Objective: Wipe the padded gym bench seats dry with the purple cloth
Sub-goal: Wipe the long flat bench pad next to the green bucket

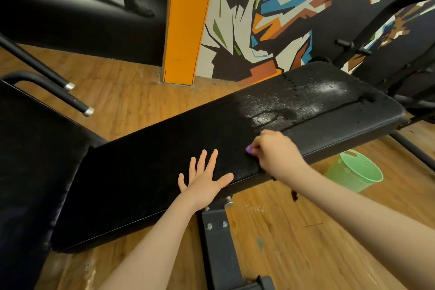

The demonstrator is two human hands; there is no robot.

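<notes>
A long black padded bench seat (164, 148) runs from lower left to upper right. Its far right part (306, 99) glistens with water droplets; the near part looks matt. My left hand (204, 179) lies flat on the pad near its front edge, fingers spread. My right hand (274, 150) is curled around the purple cloth (249, 149), of which only a small corner shows, and presses it on the pad just below the wet patch. A second black padded seat (28, 160) adjoins at the left.
A green plastic basket (355, 169) stands on the wooden floor under the bench's right end. The bench's dark metal frame (219, 242) sits below my arms. Black bars (70, 99) jut in at the left. An orange pillar (186, 21) and a painted wall stand behind.
</notes>
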